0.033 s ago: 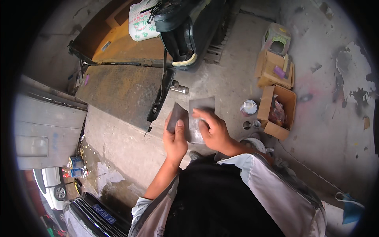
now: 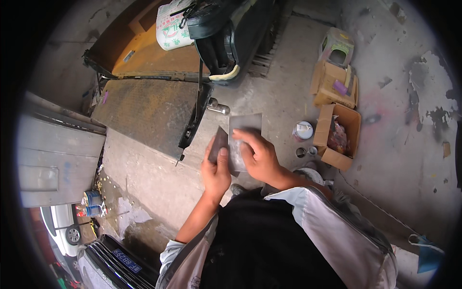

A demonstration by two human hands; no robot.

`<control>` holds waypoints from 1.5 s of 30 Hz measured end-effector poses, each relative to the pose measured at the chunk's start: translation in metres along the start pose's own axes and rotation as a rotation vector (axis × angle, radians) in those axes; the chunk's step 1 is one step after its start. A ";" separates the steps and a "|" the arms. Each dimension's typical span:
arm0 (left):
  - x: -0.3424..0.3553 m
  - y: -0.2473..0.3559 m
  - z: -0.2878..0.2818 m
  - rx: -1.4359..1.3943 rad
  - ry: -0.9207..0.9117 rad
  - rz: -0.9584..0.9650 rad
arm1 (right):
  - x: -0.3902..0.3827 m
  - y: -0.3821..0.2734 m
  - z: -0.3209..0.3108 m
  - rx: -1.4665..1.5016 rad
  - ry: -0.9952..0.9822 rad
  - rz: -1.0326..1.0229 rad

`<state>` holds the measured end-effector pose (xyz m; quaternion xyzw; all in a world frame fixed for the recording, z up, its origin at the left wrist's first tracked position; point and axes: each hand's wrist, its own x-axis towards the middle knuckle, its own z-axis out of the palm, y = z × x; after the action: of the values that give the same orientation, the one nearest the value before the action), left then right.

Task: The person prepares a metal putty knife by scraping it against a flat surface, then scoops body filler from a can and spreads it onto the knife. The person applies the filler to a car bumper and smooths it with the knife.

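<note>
Sheet (image 2: 246,121) under right hand (image 2: 260,153) sits slightly higher than before, grip unclear; left hand (image 2: 215,174) clasps dark sheet (image 2: 219,142).

Open cardboard box (image 2: 354,129) near can (image 2: 303,130)

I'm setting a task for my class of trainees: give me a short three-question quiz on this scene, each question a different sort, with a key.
1. True or false: the open cardboard box stands on the person's right.
2. Choose one. The left hand holds:
A) a brush
B) a dark flat sheet
C) a hammer
3. Fill the gap: the clothing between the open sides of the pale jacket is ____.

Key: 1. True. 2. B. 3. Black.
</note>
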<state>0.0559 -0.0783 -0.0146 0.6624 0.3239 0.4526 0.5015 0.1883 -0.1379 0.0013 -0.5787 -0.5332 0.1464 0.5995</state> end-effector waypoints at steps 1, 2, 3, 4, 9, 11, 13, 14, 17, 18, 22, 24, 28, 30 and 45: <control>-0.004 0.002 -0.001 0.072 -0.054 0.018 | 0.012 -0.008 -0.001 0.011 0.010 -0.010; -0.005 0.002 -0.002 0.052 -0.073 0.023 | 0.021 -0.011 -0.001 0.017 0.024 -0.018; -0.004 0.002 -0.004 0.006 -0.078 -0.016 | 0.024 -0.010 0.000 0.000 0.042 -0.081; -0.001 0.003 -0.005 -0.042 -0.079 -0.048 | 0.022 -0.010 -0.001 -0.006 0.033 -0.078; 0.004 0.010 -0.008 0.118 -0.071 0.080 | -0.001 -0.005 0.004 0.006 0.059 -0.095; 0.001 0.020 -0.010 0.241 -0.169 0.079 | 0.018 -0.011 0.001 -0.005 0.100 -0.121; 0.001 0.021 -0.012 0.201 -0.168 0.088 | 0.029 -0.015 -0.001 0.017 0.077 -0.157; 0.002 0.022 -0.014 0.182 -0.167 0.095 | 0.031 -0.015 -0.001 -0.006 0.062 -0.199; 0.005 0.022 -0.015 0.077 -0.095 0.061 | 0.009 -0.019 -0.001 0.007 0.024 -0.120; 0.006 0.022 -0.016 0.051 -0.068 0.049 | 0.000 -0.010 0.004 0.018 0.041 -0.130; -0.001 0.030 -0.017 0.324 -0.230 0.045 | 0.032 -0.019 -0.002 0.014 0.124 -0.172; 0.001 0.026 -0.017 0.194 -0.183 0.040 | 0.039 -0.017 -0.003 0.011 0.105 -0.193; 0.008 0.032 -0.019 0.094 -0.116 0.039 | 0.004 -0.015 -0.001 -0.017 0.048 -0.091; 0.004 0.039 -0.017 0.215 -0.211 0.024 | 0.015 -0.008 -0.005 -0.022 0.084 -0.083; 0.011 0.026 -0.046 -0.129 -0.150 -0.364 | 0.037 0.007 -0.037 0.092 -0.163 0.279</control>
<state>0.0170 -0.0585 0.0171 0.5912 0.3706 0.3237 0.6390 0.2363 -0.1263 0.0216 -0.6053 -0.4873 0.2990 0.5538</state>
